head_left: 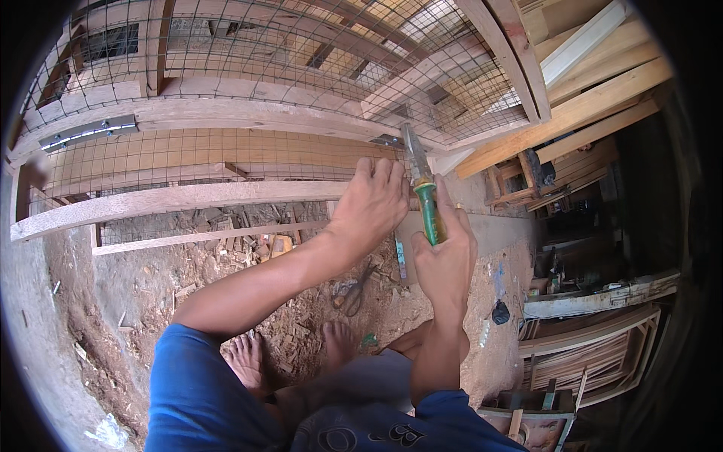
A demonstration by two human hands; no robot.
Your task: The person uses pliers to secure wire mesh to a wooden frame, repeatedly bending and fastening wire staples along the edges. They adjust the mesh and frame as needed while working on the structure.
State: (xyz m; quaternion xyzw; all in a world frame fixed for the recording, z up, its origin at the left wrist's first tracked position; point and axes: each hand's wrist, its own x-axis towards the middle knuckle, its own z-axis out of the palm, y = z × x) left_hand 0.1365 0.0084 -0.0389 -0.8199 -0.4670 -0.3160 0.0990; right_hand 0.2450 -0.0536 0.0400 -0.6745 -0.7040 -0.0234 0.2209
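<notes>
My right hand (446, 252) grips the green and amber handle of a chisel (416, 154). Its flat metal blade points away from me, with the tip over a pale wooden frame (248, 117) covered in wire mesh. Beside the blade, a small metal hinge (388, 141) sits on the frame's inner rail, partly hidden. My left hand (373, 197) is bent over the nearer wooden rail (188, 197), just left of the chisel, fingers curled on the wood. A longer metal hinge (88, 133) is fixed with screws farther left on the frame.
Scissors (352, 295) lie among wood chips on the floor near my bare feet. Long timber pieces (580, 128) are stacked at the far right. A dark bench-like structure with a pale edge (602, 301) and stacked wooden slats (587, 354) stand on the right.
</notes>
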